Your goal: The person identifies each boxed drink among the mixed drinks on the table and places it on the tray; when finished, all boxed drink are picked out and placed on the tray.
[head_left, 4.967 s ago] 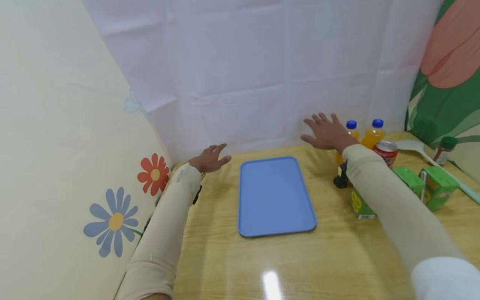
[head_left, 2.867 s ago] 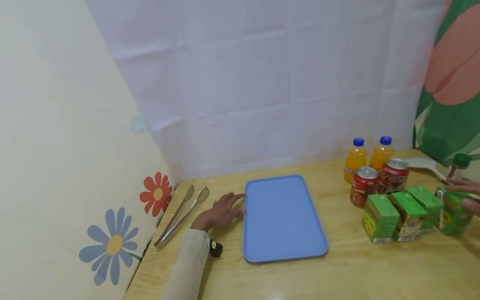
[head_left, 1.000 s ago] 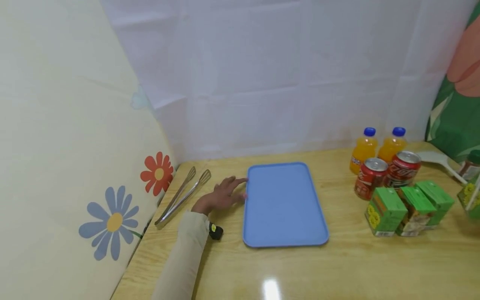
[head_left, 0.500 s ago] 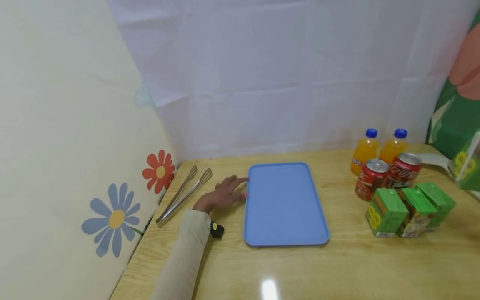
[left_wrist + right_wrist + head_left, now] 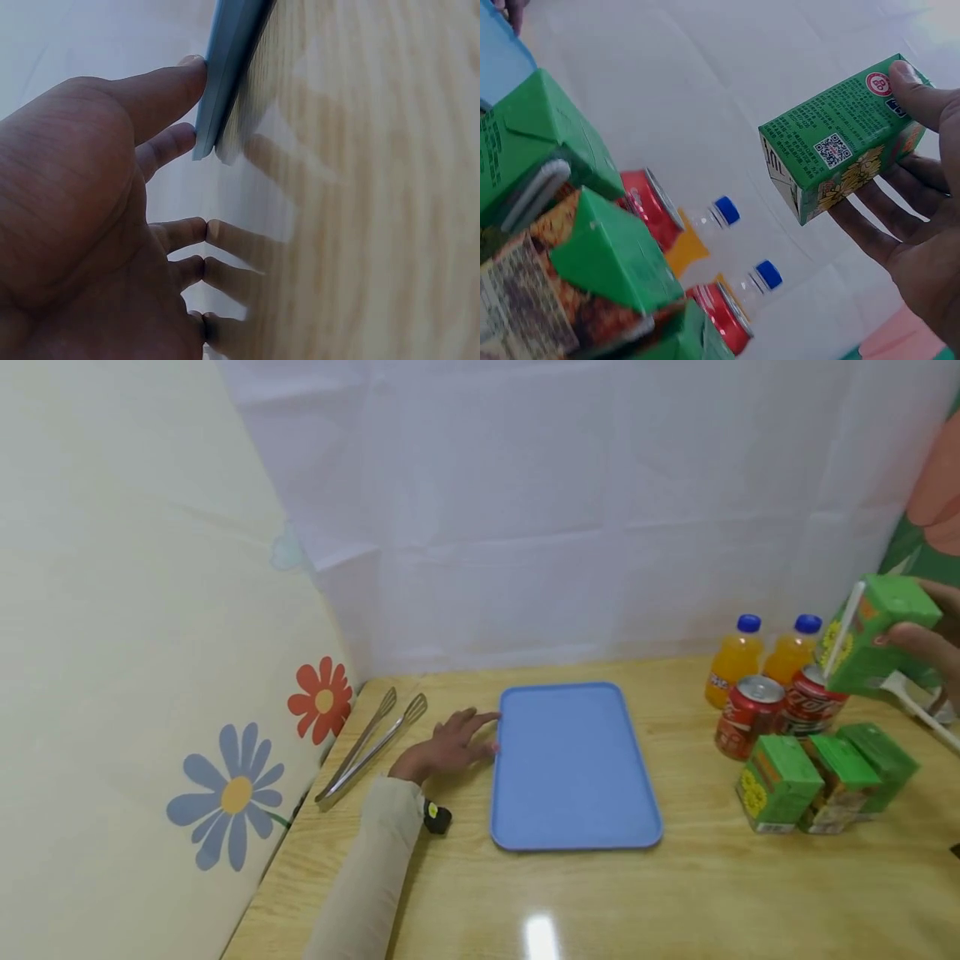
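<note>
The right hand (image 5: 937,635) pinches a green carton (image 5: 873,639) near one end, raised off the tabletop (image 5: 622,902); the left hand (image 5: 446,747), spread and gripping nothing, touches the left edge of the blue tray (image 5: 576,768). Risk noted: the off-centre hold could let the carton pivot or slip, and a low pass could topple the red cans (image 5: 750,720) or orange bottles (image 5: 732,670). Against half a second ago — the carton sits further left, the right hand now partly visible; left hand and tray appear unchanged.
</note>
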`<state>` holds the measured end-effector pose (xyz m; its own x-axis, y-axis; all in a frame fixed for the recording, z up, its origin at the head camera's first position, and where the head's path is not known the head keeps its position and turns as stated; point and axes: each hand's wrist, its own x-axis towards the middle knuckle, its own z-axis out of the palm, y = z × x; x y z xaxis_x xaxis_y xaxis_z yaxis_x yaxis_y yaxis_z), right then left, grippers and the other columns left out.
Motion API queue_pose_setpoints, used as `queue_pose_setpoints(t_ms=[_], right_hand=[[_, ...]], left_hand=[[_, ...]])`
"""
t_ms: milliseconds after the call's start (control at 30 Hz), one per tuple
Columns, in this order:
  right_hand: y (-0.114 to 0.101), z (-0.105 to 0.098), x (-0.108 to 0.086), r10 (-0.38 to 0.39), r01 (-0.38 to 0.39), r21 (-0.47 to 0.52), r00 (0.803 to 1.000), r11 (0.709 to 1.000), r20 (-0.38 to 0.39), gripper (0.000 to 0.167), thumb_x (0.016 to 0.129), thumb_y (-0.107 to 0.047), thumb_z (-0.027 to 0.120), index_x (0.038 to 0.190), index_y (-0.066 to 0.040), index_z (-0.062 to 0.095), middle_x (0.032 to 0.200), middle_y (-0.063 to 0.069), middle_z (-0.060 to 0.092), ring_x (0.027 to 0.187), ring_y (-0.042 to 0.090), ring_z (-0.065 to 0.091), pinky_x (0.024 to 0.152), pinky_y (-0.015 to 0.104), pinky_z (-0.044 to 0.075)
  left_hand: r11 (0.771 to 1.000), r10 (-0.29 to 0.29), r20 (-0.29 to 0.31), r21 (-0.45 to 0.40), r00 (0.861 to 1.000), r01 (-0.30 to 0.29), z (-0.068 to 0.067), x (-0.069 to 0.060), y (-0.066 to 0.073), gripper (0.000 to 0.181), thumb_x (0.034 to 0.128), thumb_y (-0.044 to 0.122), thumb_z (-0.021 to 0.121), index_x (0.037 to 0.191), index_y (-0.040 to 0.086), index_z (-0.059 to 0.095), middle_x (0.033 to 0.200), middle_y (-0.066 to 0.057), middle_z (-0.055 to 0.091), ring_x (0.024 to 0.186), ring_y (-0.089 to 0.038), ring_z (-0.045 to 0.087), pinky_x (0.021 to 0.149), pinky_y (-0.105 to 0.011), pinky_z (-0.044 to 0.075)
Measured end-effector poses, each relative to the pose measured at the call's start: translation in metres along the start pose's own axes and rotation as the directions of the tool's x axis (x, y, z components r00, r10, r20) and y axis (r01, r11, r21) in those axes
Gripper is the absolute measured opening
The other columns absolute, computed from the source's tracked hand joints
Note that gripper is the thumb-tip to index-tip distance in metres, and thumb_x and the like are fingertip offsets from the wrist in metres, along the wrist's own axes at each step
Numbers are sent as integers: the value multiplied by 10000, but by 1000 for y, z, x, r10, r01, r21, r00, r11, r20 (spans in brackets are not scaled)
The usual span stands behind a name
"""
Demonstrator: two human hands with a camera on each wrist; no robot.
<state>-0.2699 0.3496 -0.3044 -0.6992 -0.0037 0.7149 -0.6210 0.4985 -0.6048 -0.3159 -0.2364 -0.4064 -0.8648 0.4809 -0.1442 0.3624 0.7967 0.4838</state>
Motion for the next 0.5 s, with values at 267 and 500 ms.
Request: queue_pose_setpoints(t_ms=[267,500], right_hand=[[-19,27,8,32,-44,95,992,994,120,564,1017,40,530,1542,-91,368,1265,-72,536,1005,51,560,910,168,410],[-36,48,15,102,-109,27,976,994,195,616,1004,-62,613,1557,-129,349,1220,-103,551,1011,12,566,822,87,427]], left_hand=[[1000,15,-13,7,1000,-15,-1,-1,3,616,1069,403,457,1600,178,244,1617,-283,106,1502,-426,40,1102,-718,14],[1000,20,-16,2,1000,-20,1,-1,0,619,1069,409,455,1601,175,242,1619,-278,110,1504,-420,38,1106,-713,8]])
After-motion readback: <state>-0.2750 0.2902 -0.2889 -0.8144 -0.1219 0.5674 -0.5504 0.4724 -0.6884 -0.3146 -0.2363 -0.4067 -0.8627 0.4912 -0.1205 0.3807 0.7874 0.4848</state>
